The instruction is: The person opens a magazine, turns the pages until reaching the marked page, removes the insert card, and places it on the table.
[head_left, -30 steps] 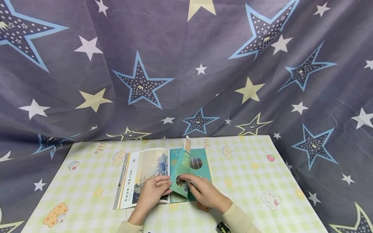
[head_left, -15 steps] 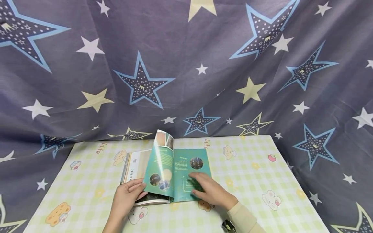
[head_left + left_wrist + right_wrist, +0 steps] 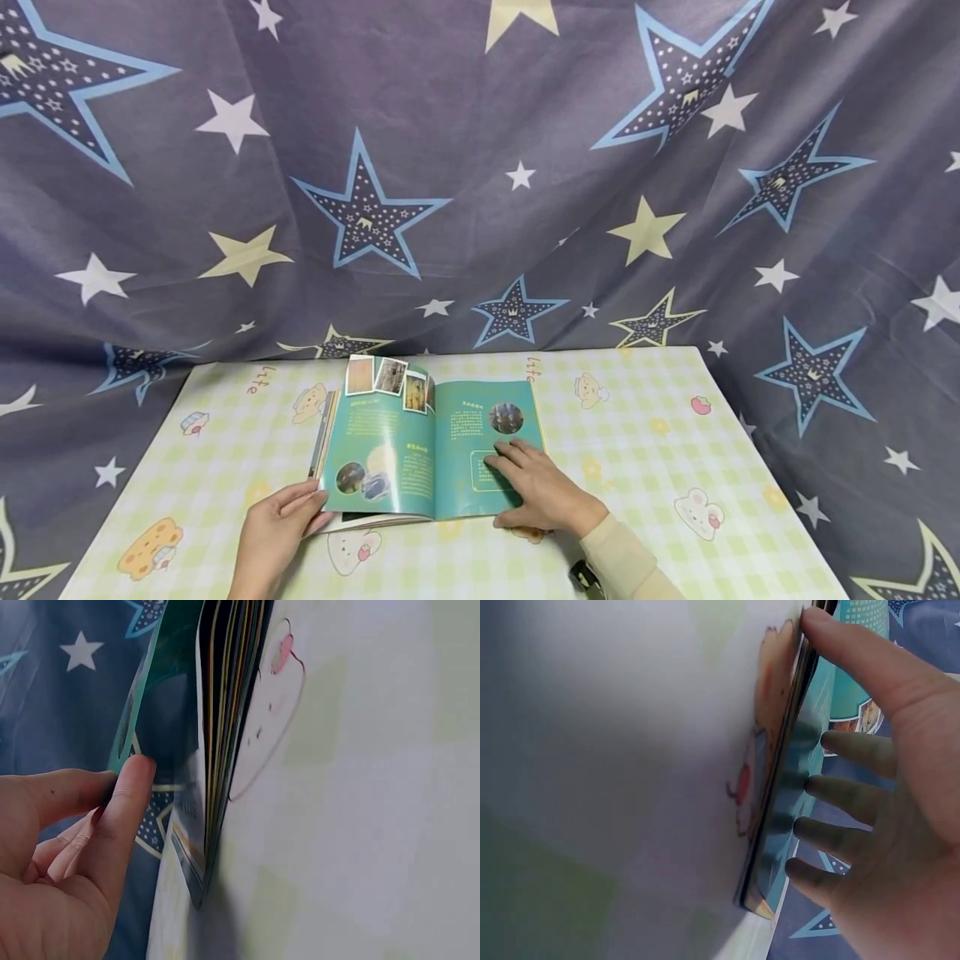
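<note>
A magazine [image 3: 467, 483] lies spread on the table, both facing pages teal with round and square photos. At its lower left corner my left hand [image 3: 276, 525] pinches the left page [image 3: 367, 450] between thumb and finger. In the left wrist view this teal page [image 3: 142, 690] stands away from the stack of pages [image 3: 225, 712] below it. My right hand [image 3: 543, 487] rests on the lower right of the right page with its fingers spread. The right wrist view shows those fingertips [image 3: 810, 784] on the page and the thumb at the magazine's edge.
The magazine lies on a green-and-white checked tablecloth [image 3: 645, 500] printed with cartoon animals. Behind and beside the table hangs a dark curtain [image 3: 465, 125] with stars. A black wristband item [image 3: 585, 577] shows below the right sleeve [image 3: 626, 558].
My left hand has carried the teal page from the right side over to the left, covering the picture page there. The right hand has let go of the page and now lies flatter on the right page.
</note>
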Demonstrator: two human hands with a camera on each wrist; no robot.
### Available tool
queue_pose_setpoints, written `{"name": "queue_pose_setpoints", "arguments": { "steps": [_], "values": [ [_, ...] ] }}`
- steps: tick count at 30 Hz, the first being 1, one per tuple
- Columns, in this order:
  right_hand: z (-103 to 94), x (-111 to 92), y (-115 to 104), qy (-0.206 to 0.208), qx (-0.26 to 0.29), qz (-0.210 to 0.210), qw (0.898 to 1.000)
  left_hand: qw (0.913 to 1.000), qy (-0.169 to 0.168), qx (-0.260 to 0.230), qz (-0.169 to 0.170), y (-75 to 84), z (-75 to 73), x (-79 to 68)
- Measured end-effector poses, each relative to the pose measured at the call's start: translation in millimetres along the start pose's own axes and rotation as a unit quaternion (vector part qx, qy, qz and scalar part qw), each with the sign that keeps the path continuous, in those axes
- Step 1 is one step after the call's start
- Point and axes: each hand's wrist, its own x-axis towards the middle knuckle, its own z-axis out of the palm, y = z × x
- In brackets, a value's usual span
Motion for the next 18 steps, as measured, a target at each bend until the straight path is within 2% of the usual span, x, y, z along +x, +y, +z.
{"name": "queue_pose_setpoints", "arguments": {
  "steps": [12,18],
  "values": [
    [-1.2,0.0,3.3,0.004,0.017,-0.022,1.000,0.9998,0.017,-0.006,-0.004,-12.4,-7.2,3.9],
    [-8.3,-4.6,4.0,0.039,0.018,-0.052,0.998,0.9995,0.031,0.005,-0.003,-12.4,-7.1,4.9]
  ]
}}
